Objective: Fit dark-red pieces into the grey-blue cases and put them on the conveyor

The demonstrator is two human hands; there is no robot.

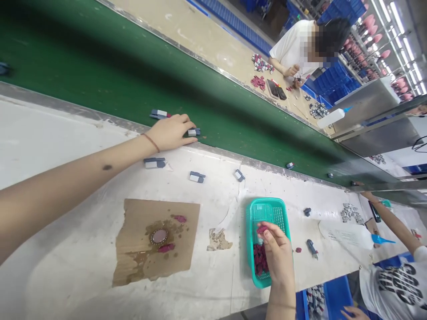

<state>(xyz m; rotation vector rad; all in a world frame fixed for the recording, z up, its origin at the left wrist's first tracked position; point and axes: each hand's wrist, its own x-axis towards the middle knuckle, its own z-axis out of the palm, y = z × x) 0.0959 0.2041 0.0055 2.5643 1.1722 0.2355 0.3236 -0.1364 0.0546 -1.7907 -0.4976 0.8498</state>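
Note:
My left hand (173,131) reaches over the near edge of the green conveyor belt, its thumb and fingers around a small grey-and-white plastic piece (193,132). Just behind that hand lies a similar piece with a dark red end (160,114) on the belt. My right hand (279,251) is above a teal plastic basket (250,262), pinching a small dark red piece (262,229) between thumb and fingers. More dark red pieces (260,260) lie heaped in the basket, partly hidden by the right hand.
Grey-and-white pieces (197,177) lie along the white table. A stained cardboard sheet (133,226) bears two dark red pieces and a round wet spot. A white bottle with blue tip (347,233) lies rightward. Co-workers (296,49) sit across the belt and at right.

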